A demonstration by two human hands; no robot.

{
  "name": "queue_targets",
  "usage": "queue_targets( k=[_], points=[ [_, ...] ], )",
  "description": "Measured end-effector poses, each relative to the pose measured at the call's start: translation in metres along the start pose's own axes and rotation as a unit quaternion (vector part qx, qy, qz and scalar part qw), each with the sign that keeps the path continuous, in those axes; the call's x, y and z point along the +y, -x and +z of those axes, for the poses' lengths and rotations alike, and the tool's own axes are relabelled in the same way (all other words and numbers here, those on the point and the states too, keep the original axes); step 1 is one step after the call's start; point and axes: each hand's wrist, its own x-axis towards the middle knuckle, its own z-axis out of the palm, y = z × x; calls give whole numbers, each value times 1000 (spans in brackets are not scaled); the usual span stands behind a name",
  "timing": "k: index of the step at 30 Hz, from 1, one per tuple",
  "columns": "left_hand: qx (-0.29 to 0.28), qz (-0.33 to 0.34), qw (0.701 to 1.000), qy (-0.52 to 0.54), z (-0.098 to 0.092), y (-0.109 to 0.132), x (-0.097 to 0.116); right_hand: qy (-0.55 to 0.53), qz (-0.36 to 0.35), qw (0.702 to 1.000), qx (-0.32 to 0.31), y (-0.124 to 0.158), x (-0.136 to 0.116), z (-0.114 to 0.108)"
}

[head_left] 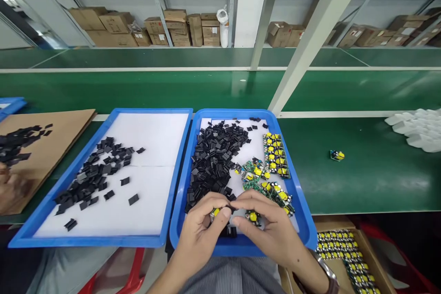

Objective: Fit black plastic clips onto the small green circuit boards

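Observation:
My left hand is closed on a small circuit board with a yellow part, held over the near end of the right blue tray. My right hand meets it, thumb and forefinger bent around a small black piece at the board's edge. Whether the piece touches the board is hidden by the fingers. Behind my left hand lies a heap of black pieces. Beyond my right hand are loose green boards with yellow parts and a neat block of boards.
Left of me is another blue tray with scattered black pieces. A co-worker's hand rests by a cardboard sheet. One board lies on the green bench, near white foam. A box of boards stands lower right.

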Motion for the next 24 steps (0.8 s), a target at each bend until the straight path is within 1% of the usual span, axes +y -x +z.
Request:
queue_targets(
  k=[2, 4, 6, 8, 11, 14, 16, 19, 20, 21, 24],
  points=[
    [-14, -15, 999, 34, 4, -1, 3, -44, 32, 998, 19, 6, 1, 0],
    [-37, -17, 998, 49, 7, 0, 6, -74, 41, 996, 40, 10, 1, -2],
    [-66, -7, 997, 44, 9, 2, 8, -83, 41, 995, 47, 13, -1, -5],
    [-85, 9, 996, 21, 10, 4, 10, -65, 30, 997, 36, 16, -4, -9],
    [-93, 24, 995, -20, 11, 8, 13, -25, 5, 1000, 13, 19, -9, -12],
    [-106, 36, 992, -51, 13, 12, 15, -10, 3, 1000, 24, 23, -12, -9],
    [-100, 65, 990, -80, 16, 15, 16, -37, 43, 998, 41, 27, -11, -3],
    [-77, 129, 980, -128, 19, 20, 14, -132, 128, 982, 49, 30, -8, 5],
    [-70, 134, 980, -128, 19, 21, 12, -149, 136, 978, 52, 31, -8, 6],
    [-64, 126, 983, -113, 19, 22, 11, -148, 130, 979, 61, 31, -8, 6],
    [-63, 55, 996, -7, 14, 23, 6, -82, 65, 988, 114, 32, -10, 2]
  ],
)
